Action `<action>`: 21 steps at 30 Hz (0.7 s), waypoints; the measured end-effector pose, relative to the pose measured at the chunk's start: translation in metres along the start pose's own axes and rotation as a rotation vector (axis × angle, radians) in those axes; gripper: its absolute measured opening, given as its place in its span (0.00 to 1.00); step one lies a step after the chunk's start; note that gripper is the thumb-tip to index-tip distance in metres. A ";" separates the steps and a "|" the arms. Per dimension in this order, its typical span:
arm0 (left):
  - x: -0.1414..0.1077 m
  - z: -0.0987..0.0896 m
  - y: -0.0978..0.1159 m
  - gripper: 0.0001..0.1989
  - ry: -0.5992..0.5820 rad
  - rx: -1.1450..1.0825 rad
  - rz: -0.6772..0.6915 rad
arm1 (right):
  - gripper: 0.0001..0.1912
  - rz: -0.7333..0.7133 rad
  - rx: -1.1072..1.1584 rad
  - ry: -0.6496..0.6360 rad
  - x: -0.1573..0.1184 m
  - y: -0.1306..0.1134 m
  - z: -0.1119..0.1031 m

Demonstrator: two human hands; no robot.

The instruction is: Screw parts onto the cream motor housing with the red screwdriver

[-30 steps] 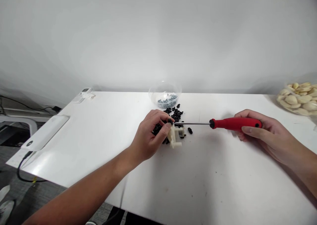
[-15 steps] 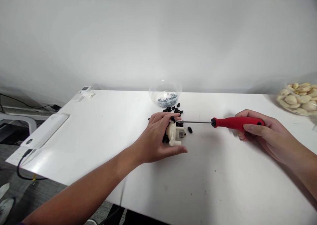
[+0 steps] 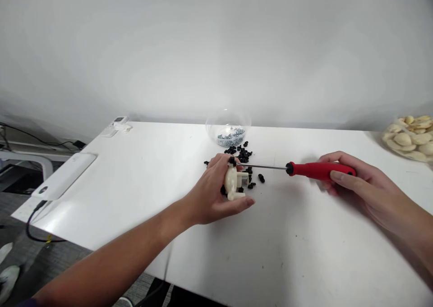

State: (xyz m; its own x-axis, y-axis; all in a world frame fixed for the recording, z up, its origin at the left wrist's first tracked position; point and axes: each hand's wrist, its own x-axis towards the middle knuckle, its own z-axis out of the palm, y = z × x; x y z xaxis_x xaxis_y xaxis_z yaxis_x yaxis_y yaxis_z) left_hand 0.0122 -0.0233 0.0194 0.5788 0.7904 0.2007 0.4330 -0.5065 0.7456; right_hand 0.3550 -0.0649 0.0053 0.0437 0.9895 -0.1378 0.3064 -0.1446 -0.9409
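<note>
From the head camera, we see a person at a white bench [image 3: 135, 185] with a cream plastic housing [image 3: 230, 184] gripped in the left hand [image 3: 210, 195]. The fingers curl over the housing's top and the thumb side wraps beneath it, so the hand is closed firmly on it; whether the housing also rests on the bench we cannot tell. A small metal-cased part [image 3: 244, 179], perhaps a motor, sits against the housing's right side.

The right hand [image 3: 367, 186] is curled around a red-handled screwdriver [image 3: 320, 171], holding it level, its steel shaft [image 3: 262, 167] pointing left to end just beside the top of the housing. We read the step in hand as bringing that tip to the housing, and the moment appears to call for a steady, square seating there.

The housing looks whole, with a stubby round spout at its near end. Loose black plastic pieces [image 3: 244, 155] lie scattered around and just beyond it, a clear glass bowl [image 3: 228, 129] of small steel screws [image 3: 231, 138] stands farther beyond, and pale peeled cloves [image 3: 407, 138], garlic by the look, are piled well to its right.
</note>
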 end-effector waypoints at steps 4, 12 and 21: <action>-0.002 -0.002 0.003 0.19 0.009 -0.112 -0.040 | 0.27 0.062 -0.026 0.023 -0.009 -0.011 0.005; -0.007 0.001 -0.003 0.18 0.021 -0.466 -0.160 | 0.24 -0.001 -0.094 -0.063 -0.012 -0.015 0.012; -0.004 0.001 -0.005 0.12 -0.008 -0.409 -0.151 | 0.21 -0.092 -0.210 0.018 -0.012 -0.009 0.001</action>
State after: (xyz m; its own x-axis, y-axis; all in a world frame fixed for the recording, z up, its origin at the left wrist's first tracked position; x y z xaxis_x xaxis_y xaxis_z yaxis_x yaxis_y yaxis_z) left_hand 0.0080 -0.0243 0.0140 0.5363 0.8415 0.0658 0.2046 -0.2052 0.9571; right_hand 0.3510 -0.0750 0.0155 0.0229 0.9986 -0.0469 0.5012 -0.0521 -0.8638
